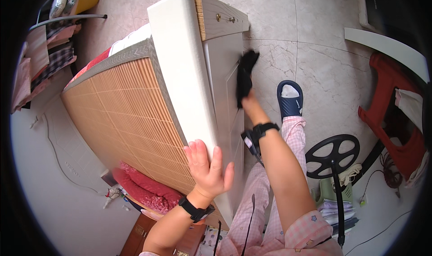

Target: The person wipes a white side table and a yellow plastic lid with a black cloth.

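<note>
My left hand (209, 170) rests with fingers spread on the white padded edge (184, 70) of a bed's footboard, and it holds nothing. Lower and farther forward, my right hand (249, 99) has a black cloth (245, 75) in its grip, against or close beside the white outer panel (227, 58) of the footboard. The cloth is slightly blurred and covers most of the fingers. Both wrists wear black straps with small devices.
A bamboo mat (128, 117) and a red folded blanket (152, 188) lie on the bed. At right are a black round stand base (332, 156), a red plastic stool (388, 104) and cables. A foot in a dark blue slipper (290, 102) stands on the tiled floor.
</note>
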`<state>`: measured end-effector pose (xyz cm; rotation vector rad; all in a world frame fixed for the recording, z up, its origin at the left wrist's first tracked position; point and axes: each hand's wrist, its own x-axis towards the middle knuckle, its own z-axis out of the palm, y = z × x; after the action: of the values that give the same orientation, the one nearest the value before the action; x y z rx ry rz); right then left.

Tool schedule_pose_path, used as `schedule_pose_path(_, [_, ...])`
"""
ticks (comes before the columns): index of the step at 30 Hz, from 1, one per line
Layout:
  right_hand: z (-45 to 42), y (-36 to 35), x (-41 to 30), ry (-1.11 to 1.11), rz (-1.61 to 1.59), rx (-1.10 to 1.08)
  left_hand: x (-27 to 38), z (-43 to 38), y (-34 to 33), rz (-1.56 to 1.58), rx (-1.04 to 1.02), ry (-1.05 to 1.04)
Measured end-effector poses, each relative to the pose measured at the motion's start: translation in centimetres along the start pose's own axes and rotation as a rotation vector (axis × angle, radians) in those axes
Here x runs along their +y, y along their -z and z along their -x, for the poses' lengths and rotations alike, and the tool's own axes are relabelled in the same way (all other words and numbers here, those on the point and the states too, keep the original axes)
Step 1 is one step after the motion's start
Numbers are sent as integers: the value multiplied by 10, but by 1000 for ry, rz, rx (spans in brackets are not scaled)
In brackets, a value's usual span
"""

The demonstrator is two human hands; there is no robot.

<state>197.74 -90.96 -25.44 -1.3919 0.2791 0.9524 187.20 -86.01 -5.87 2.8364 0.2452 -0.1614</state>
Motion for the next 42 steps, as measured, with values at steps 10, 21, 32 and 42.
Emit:
schedule_pose_path(10, [19,-15,-58,353,139,-104,-1,1,-2,61,92,-14])
schedule_pose_path(21, [112,-26,32,283,97,25,3,-1,1,179,245,30])
schedule_pose_path(32, [168,-30,43,-191,-745,-271,-3,27,4,431,346,159])
schedule_pose_path(42, [118,-28,-72,560,35,40,17,132,-10,393,94,249])
